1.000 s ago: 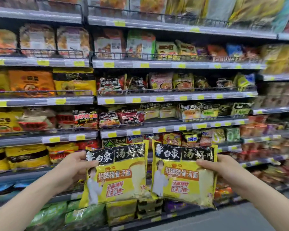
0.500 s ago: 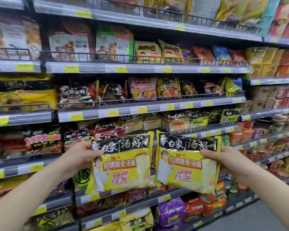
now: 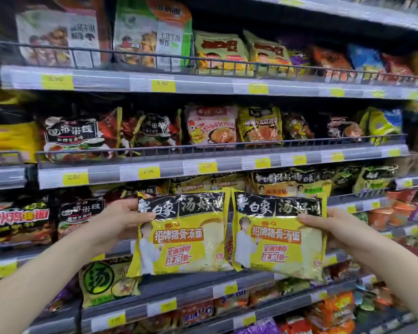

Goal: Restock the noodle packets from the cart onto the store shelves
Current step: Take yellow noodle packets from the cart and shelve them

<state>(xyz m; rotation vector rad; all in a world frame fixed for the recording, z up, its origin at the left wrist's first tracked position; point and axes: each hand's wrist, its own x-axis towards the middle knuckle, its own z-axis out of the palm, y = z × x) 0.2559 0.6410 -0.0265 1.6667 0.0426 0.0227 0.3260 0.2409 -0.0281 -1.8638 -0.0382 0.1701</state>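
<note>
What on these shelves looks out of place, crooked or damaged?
Nothing looks damaged or spilled. The left hand and the right hand each hold a yellow noodle packet, not yet shelved. On the middle shelf, the red-and-black packets lean unevenly against the rail. The picture is too blurred to judge more.
</note>
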